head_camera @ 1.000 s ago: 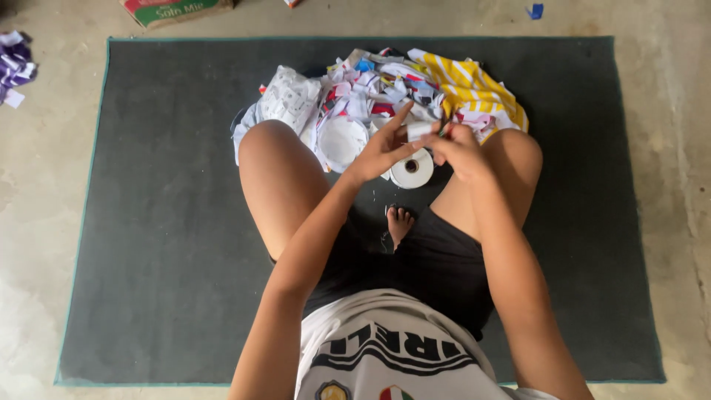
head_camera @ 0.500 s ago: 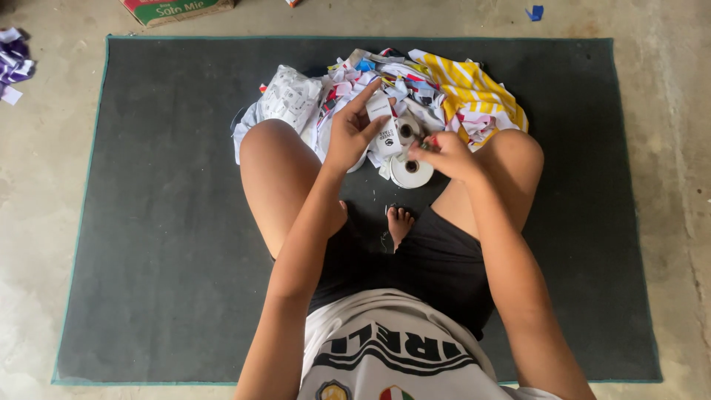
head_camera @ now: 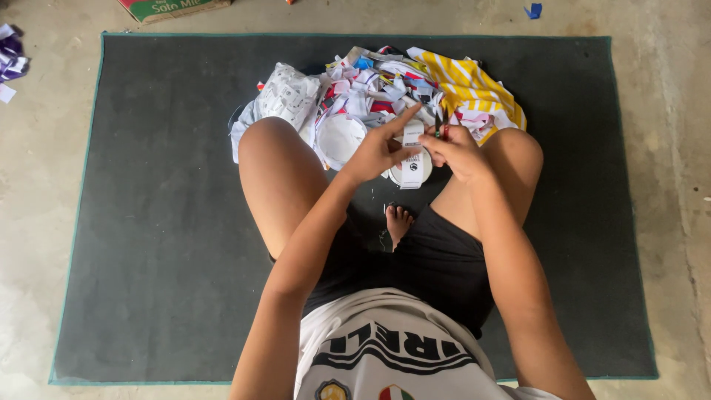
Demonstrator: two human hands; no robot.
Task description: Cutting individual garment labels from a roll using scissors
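You're mid-cut: L hand (head_camera: 379, 148) pinching paper strip (head_camera: 412, 141), R hand (head_camera: 458, 150) gripping scissors (head_camera: 440, 130); next needs blades lined up on strip.

Bare grey concrete floor (head_camera: 44, 222), dark grey mat with a green edge (head_camera: 163, 222), cardboard box (head_camera: 174, 7) at the top, blue paper scrap (head_camera: 533, 10), even daylight

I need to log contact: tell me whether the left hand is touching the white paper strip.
Touching. The head view shows the left hand with its thumb pressed against the white paper strip.
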